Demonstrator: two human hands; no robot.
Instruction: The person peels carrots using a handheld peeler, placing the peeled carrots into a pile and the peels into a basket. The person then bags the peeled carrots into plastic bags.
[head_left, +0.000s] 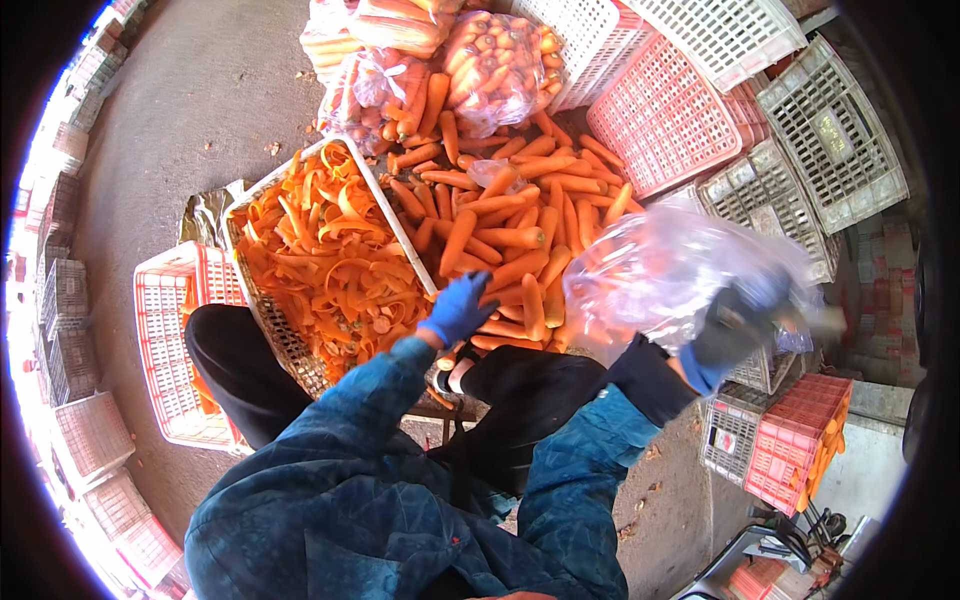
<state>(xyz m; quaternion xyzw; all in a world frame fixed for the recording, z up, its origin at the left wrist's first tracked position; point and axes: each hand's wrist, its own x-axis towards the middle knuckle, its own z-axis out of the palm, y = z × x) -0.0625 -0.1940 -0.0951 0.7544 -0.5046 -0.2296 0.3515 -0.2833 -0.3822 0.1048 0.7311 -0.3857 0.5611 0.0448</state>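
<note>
My left hand (459, 307), in a blue glove, is over the near left edge of a heap of carrots (517, 225), its fingers spread and nothing seen in it. My right hand (739, 322), gloved and blurred, is at the right side of a clear plastic bag (652, 262); the bag is crumpled and lies over the heap's right edge. Whether the fingers grip the bag, or a blurred thing beside them, I cannot tell. Left of the heap, a crate (390, 217) is filled with orange carrot peelings (337, 262).
Tied clear bags of carrots (495, 67) stand behind the heap. Pink crates (660, 112) and grey crates (832, 135) are stacked at the right. A pink-and-white crate (165, 352) stands beside my left knee. Another pink crate (795, 442) with carrots is at the lower right.
</note>
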